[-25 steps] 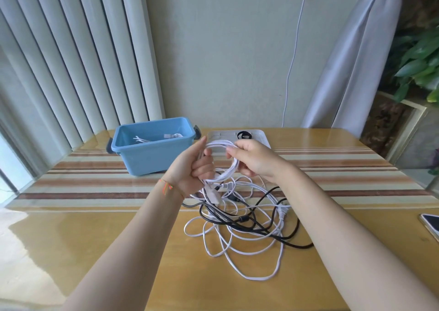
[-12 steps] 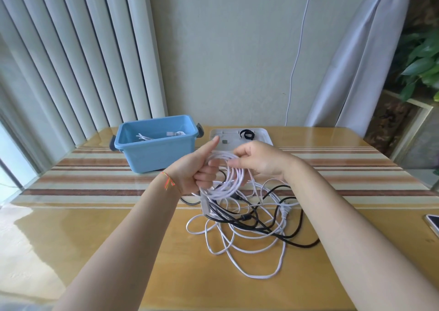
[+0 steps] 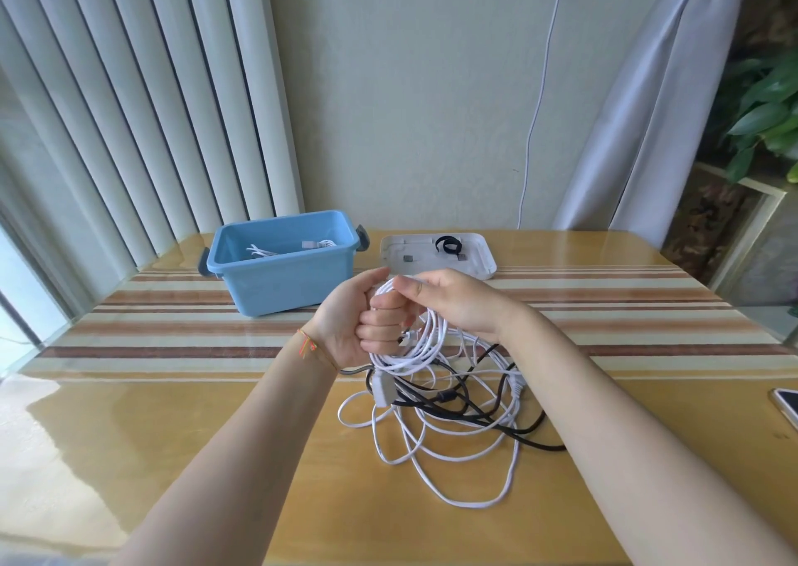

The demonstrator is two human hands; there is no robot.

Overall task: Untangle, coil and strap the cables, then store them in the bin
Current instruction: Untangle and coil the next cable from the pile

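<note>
My left hand grips a partly wound coil of white cable above the table, fingers curled round its loops. My right hand pinches the same white cable at the top of the coil, right beside my left thumb. The cable's loose length trails down into a tangle of white cable and black cable on the table below both hands. The blue bin stands at the back left with a coiled white cable inside.
A white lid lies upside down behind my hands, with a black strap on it. A phone sits at the table's right edge. A wall cable hangs behind the table. Blinds at left, curtain and plant at right.
Both hands stayed over the tangle while another loop of white cable was drawn up onto the coil. My right hand now pinches at the coil's top next to my left thumb.
</note>
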